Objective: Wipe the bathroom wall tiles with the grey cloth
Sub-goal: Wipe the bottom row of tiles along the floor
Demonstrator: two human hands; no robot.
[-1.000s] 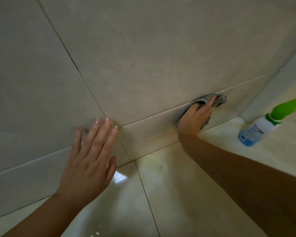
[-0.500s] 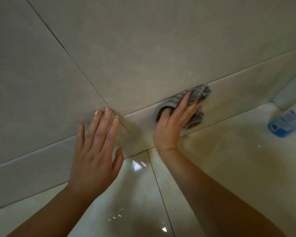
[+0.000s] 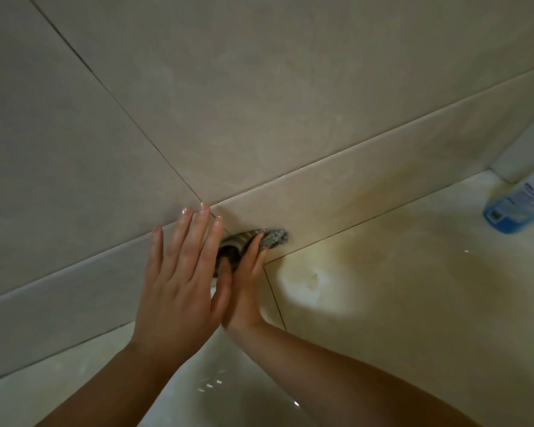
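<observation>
The beige wall tiles (image 3: 259,103) fill the upper view, with a low skirting tile (image 3: 367,186) along the floor. My left hand (image 3: 179,278) lies flat on the wall, fingers straight and spread, fingertips at the grout joint. My right hand (image 3: 244,285) sits right beside it and presses the grey cloth (image 3: 269,237) against the skirting tile with straight fingers. The left hand hides part of the right hand and of the cloth.
A spray bottle (image 3: 518,204) with blue liquid lies on the glossy cream floor (image 3: 413,288) at the right edge. A white wall corner (image 3: 524,155) stands just behind it. Grout lines cross the wall and floor.
My right hand has slid the cloth leftward along the skirting tile until it meets my left hand. The left hand stays on the wall. The bottle has drifted toward the right edge.
</observation>
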